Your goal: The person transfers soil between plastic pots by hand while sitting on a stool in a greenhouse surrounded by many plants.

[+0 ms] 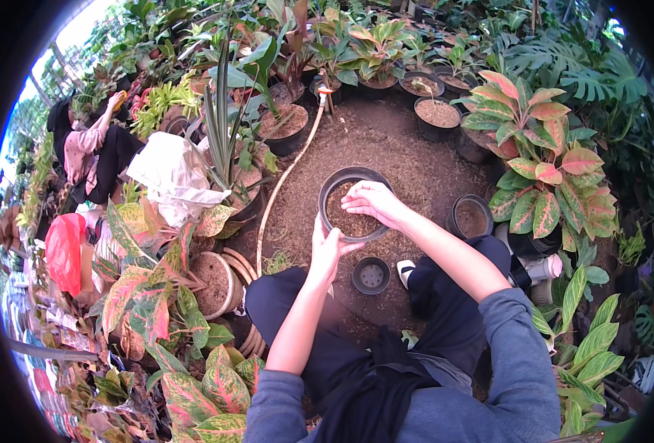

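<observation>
My left hand (327,247) grips the near left rim of a black plastic plant pot (354,173), which is held up before me, tilted towards me. Inside it lies brown, crumbly potting mix (353,222). My right hand (372,202) is over the pot's opening, fingers loosely bent above the mix; whether they pinch any of it cannot be made out. Below, a small black pot (371,276) with holes in its bottom stands on the soil between my legs. To the right stands another black pot (471,217) with brown material inside.
A pale hose (274,194) runs from a tap (324,91) along the ground at left. Potted plants ring the soil, including a pink-green aglaonema (548,160) at right and a mix-filled pot (437,113). A white sack (171,171) lies left; a person (91,144) sits beyond it.
</observation>
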{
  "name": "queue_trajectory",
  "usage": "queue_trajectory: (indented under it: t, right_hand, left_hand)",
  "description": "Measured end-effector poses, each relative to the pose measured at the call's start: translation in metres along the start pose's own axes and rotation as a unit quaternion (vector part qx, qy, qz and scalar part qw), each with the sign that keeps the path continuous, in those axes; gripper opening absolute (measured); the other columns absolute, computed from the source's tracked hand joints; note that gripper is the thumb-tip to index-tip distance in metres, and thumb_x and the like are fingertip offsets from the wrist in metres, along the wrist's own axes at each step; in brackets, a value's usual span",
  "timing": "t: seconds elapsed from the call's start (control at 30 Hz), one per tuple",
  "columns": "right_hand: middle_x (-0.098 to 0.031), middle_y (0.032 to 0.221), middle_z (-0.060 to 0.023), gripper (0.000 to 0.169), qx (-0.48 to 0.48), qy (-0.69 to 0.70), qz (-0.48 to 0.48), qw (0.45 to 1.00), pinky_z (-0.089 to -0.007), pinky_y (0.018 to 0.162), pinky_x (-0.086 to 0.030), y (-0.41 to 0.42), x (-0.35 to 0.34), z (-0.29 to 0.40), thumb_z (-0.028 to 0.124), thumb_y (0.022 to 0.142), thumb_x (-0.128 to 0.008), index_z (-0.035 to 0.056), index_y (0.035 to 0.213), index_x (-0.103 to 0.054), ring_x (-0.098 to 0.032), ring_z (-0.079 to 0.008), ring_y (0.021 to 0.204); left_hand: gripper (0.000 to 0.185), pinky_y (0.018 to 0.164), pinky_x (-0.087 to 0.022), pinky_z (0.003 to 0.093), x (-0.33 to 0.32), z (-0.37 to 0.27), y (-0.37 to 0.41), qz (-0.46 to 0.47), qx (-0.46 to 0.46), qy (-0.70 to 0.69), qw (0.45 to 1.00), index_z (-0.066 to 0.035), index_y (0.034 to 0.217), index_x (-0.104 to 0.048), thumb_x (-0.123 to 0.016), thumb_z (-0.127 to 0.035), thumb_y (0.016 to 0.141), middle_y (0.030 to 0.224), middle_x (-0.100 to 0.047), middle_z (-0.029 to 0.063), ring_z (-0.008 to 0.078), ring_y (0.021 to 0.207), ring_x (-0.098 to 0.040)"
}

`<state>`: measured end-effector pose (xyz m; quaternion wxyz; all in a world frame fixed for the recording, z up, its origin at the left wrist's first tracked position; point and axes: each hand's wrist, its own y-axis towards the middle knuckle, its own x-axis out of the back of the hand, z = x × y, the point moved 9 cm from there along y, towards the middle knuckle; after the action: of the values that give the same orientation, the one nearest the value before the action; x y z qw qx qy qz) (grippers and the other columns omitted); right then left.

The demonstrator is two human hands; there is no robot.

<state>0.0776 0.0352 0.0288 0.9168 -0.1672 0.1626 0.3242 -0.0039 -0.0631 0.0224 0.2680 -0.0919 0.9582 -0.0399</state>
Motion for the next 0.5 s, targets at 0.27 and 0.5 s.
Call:
queue_trajectory:
  t: [0.27, 0.5]
  right_hand:
    - [-0.06, 0.09, -0.0124, 0.012, -0.008, -0.06, 0.012, 0.998, -0.0329, 0.078, -0.053, 0.001, -0.008, 0.001, 0.008, 0.09, -0.044, 0.0018, 0.089, -0.054, -0.062, -0.0209, 0.086]
    - [-0.059, 0.071, -0.0062, 0.017, 0.06, -0.214, -0.009, 0.975, -0.0242, 0.056, -0.052, 0.004, -0.008, 0.062, 0.016, 0.089, -0.048, 0.0013, 0.084, -0.056, -0.06, -0.0134, 0.065]
  left_hand:
    - [0.056, 0.069, -0.059, 0.0412, 0.001, 0.0, 0.001, -0.001, 0.001, -0.014, 1.0, -0.009, 0.134, -0.019, -0.032, 0.004, 0.082, 0.103, -0.047, 0.0128, 0.0259, 0.078, -0.063]
    - [0.052, 0.07, -0.058, 0.0421, 0.001, -0.003, 0.0, -0.011, -0.001, -0.014, 1.0, -0.008, 0.131, -0.023, -0.032, 0.005, 0.082, 0.111, -0.047, 0.0165, 0.0293, 0.082, -0.063]
